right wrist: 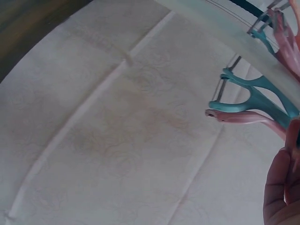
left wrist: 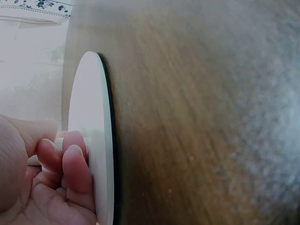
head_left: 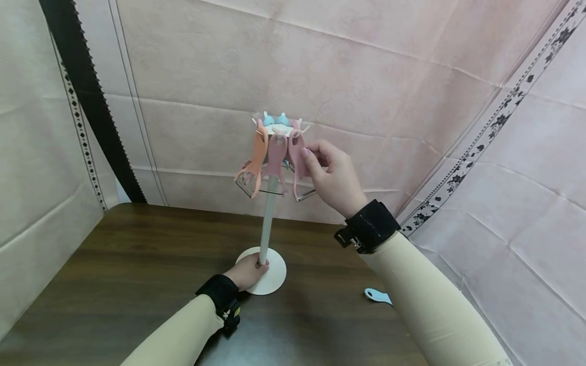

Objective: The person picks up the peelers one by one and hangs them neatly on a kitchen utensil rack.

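A white stand with a round base (head_left: 276, 277) and an upright pole (head_left: 269, 216) carries several Y-shaped peelers hung from hooks at its top. My left hand (head_left: 247, 272) grips the foot of the pole, fingers curled round it close over the base (left wrist: 89, 98). Up at the hooks, my right hand (head_left: 336, 175) pinches the handle of a pink peeler (head_left: 296, 152) on the right side. Beside that one hang another pink peeler (head_left: 276, 152) and an orange peeler (head_left: 260, 147). Teal peelers (right wrist: 253, 96) show behind in the right wrist view, where my right hand (right wrist: 281, 183) is partly cut off.
On the brown wooden table (head_left: 151, 264), a light blue handle (head_left: 377, 296) lies at the right, partly hidden by my right sleeve. Pale patterned cloth (head_left: 320, 66) hangs behind the table and at both sides. A black strip (head_left: 91, 96) runs down at the left.
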`<state>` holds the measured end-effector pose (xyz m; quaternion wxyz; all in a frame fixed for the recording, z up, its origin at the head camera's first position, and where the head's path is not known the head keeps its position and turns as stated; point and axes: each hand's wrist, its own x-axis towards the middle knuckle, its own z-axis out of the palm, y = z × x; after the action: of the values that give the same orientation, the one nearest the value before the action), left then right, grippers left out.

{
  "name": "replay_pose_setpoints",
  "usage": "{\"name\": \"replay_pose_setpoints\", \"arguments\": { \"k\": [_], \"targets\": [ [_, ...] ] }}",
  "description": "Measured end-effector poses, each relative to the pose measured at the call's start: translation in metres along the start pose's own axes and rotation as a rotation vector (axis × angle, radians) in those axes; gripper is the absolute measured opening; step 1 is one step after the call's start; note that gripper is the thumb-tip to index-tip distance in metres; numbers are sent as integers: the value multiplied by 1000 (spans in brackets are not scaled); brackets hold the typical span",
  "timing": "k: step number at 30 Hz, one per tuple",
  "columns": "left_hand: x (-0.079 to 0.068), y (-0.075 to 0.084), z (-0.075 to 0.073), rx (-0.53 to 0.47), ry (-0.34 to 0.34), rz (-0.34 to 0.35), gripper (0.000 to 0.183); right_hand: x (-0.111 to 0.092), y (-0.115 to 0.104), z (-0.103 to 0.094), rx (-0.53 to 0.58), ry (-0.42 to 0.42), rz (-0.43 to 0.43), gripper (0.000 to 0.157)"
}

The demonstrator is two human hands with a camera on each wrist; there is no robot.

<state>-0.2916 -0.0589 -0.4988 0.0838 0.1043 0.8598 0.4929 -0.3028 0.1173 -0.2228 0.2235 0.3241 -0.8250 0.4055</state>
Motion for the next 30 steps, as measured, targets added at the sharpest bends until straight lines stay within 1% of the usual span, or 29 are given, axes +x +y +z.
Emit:
{"name": "replay_pose_setpoints", "arguments": {
  "k": [4, 9, 16, 19, 21, 24, 27, 30],
  "targets": [
    [0, 4, -2, 2, 0, 5, 9, -2, 2, -1, -12, 3, -15, 19],
    [-1, 7, -1, 6, -1, -9, 11, -6, 5, -3, -27, 2, -31, 17],
    [1, 4, 2, 23, 7, 18, 11, -15, 15, -5, -30, -7, -40, 17],
    [2, 2, 2, 17, 16, 7, 10, -21, 23, -6, -41, -20, -22, 18],
    [1, 2, 2, 20, 19, 15, 9, -28, 31, -9, -59, -41, 1, 19],
    [0, 2, 1, 13, 22, 12, 9, -44, 47, -14, -118, -94, 48, 20],
    [-1, 2, 0, 17, 26, 13, 8, -65, 67, -21, -211, -155, 96, 19],
    [-2, 1, 1, 23, 29, 22, 7, -87, 90, -27, -283, -197, 130, 13]
  ]
}}
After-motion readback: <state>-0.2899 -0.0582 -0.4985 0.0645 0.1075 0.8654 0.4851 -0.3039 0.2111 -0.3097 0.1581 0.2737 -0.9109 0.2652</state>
